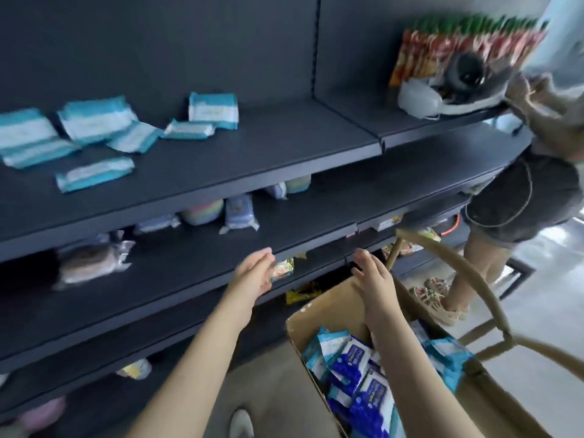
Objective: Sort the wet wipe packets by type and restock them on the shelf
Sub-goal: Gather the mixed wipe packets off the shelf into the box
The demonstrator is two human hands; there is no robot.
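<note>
Cardboard box (328, 314) of dark-blue wet wipe packets (368, 403) lowest in view, left hand (254, 273) and right hand (371, 275) above it, both empty with fingers spread, teal wet wipe packets (94, 118) scattered flat on upper shelf (252, 153), blurred.

Single head cam, wide-angle, looks fwd + down, close to dark shelf (221, 159), box (316, 314) below.

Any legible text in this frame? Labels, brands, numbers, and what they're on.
None can be read.
Dark blue packets in the cardboard box: white label print, blurred.
Teal packets on the upper shelf: white panels, print too faint.
Red-green pouches: motion-blurred.
Shelf-edge tag: too small.
</note>
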